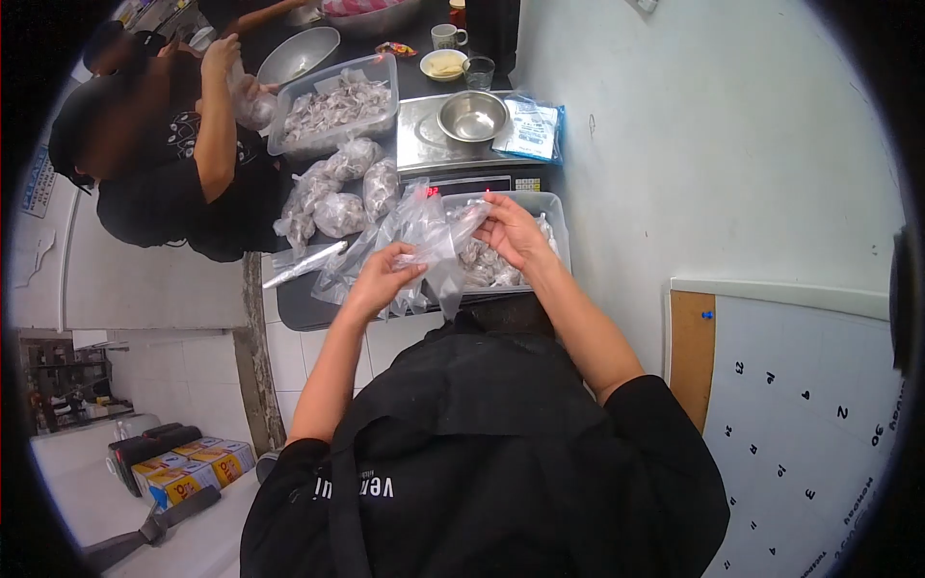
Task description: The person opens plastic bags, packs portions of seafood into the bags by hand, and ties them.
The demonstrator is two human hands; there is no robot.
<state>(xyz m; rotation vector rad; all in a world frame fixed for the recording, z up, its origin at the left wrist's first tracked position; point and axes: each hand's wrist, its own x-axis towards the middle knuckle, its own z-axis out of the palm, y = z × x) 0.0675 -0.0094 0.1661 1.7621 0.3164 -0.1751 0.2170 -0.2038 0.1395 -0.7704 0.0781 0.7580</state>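
Observation:
A clear plastic bag (445,252) is stretched between my two hands, above the near edge of the work surface. My left hand (387,279) is closed on its lower left part. The fingers of my right hand (511,231) pinch its upper right edge. Behind the bag and partly hidden by it stands a plastic tub (557,214) of small greyish pieces. More clear bags (358,279) lie loose beside my left hand. Several filled, knotted bags (339,214) are heaped farther back on the left.
A scale (414,135) carries a metal bowl (472,116) and a blue-white packet (532,130). Left of it is another full tub (337,108). A co-worker (173,164) at the left holds a bag. A wall (626,173) borders the right side.

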